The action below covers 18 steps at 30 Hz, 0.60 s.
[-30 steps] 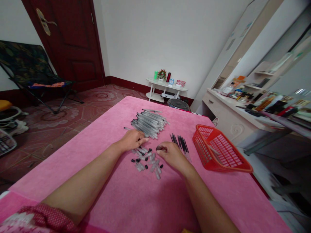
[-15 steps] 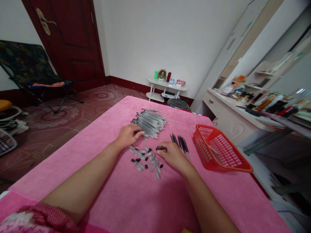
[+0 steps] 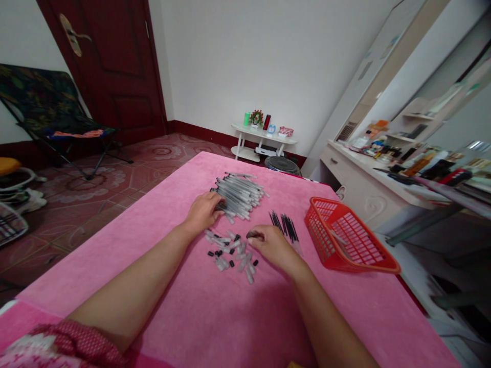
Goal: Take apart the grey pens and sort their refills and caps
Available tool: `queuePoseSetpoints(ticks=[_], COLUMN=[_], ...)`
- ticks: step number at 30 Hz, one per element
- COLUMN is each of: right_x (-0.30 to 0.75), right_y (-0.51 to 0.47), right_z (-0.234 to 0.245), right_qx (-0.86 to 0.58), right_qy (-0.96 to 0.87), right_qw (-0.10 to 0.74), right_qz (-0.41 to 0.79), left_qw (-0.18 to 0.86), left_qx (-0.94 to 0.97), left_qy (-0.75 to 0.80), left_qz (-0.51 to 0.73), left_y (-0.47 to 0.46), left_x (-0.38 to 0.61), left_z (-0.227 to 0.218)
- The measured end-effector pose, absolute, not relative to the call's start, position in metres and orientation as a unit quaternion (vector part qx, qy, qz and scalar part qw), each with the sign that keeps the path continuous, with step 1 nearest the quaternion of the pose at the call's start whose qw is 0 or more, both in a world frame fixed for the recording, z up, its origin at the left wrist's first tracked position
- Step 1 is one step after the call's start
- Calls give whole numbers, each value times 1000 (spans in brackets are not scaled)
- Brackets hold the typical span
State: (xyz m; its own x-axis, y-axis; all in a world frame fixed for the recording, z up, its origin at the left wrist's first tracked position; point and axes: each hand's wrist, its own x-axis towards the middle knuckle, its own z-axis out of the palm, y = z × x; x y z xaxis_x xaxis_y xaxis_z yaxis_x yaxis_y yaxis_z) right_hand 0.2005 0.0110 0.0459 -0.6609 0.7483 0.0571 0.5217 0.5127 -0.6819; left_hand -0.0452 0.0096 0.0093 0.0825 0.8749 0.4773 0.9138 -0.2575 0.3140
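Observation:
A pile of clear, grey-looking pen barrels lies side by side on the pink cloth. At the pile's near left end is my left hand, its thumb and fingers closed around the end of a pen there; the exact grip is partly hidden. My right hand hovers low with fingers curled in a pinch; what they hold, if anything, cannot be made out. Between the hands are scattered clear pen caps and small black plugs. Just beyond my right hand lie thin black refills in two bunches.
A red plastic basket stands right of the refills, with something thin inside. Pink cloth covers the table. A cluttered dresser is on the right, a small white stand beyond the table, and a folding chair at left.
My left hand has moved slightly toward the pen pile, and its thumb has drawn in closer to the fingers. My right hand stays in nearly the same place.

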Motion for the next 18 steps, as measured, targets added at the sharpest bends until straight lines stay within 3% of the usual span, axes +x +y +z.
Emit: queuePoseSetpoints(ticks=[4, 7, 11, 18], right_x=[200, 200, 200, 202], right_y=[10, 12, 16, 20], right_z=[47, 44, 39, 33], right_qx=[-373, -371, -391, -409], right_qy=[-855, -854, -826, -804], right_qw=[173, 177, 236, 294], right_qz=[317, 319, 331, 316], left_qw=[8, 27, 54, 65], left_qx=[-759, -755, -776, -842], left_qy=[-589, -567, -506, -435], left_qz=[-278, -329, -373, -313], left_y=[12, 11, 4, -8], left_x=[-47, -42, -28, 1], left_z=[6, 8, 16, 27])
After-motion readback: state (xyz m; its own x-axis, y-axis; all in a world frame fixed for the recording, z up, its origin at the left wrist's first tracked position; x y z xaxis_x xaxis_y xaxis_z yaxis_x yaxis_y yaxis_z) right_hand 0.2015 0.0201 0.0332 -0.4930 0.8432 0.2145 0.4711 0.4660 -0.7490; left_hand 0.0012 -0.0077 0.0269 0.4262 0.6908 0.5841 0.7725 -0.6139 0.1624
